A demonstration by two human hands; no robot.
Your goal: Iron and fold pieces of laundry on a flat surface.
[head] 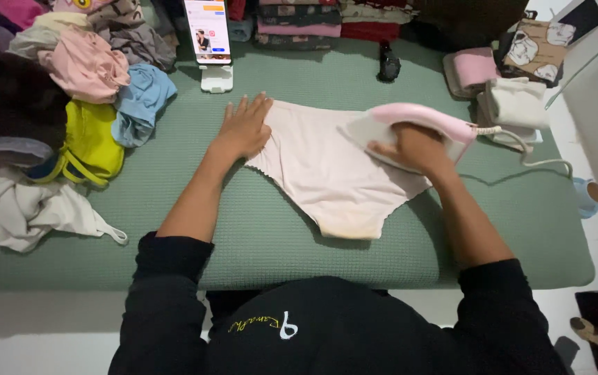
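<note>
Step in hand: pressing a garment. The pale pink underwear [326, 173] lies spread flat at the middle of the green padded table [257, 229], waistband toward the far side and the narrow part toward the near edge.

Right hand [413, 147]: closed around the handle of the pink and white iron [410, 125], whose soleplate rests on the right part of the garment with its tip pointing left. Left hand [245, 125]: open, fingers extended and flat, pressing down on the left far corner of the garment; it grips nothing.

Judged requirement for the next stroke: the iron has unpressed fabric to its left and toward the near edge. A stroke leftward brings the tip toward the flat left hand, so that hand should stay clear of the soleplate while keeping the cloth taut.

Surroundings:
- Iron cord [542, 158]: runs from the rear of the iron to the right; it may drag across the table edge.
- Heap of unsorted clothes [69, 104]: at the left, well apart from the garment.
- Phone on a white stand [208, 42]: far side, behind the left hand.
- Folded items [507, 97]: stacked at the far right, near the cord.
- Blue cup [588, 196]: beyond the right edge, below the table level.

Nothing lies on the garment itself apart from the iron and the hand.
</note>
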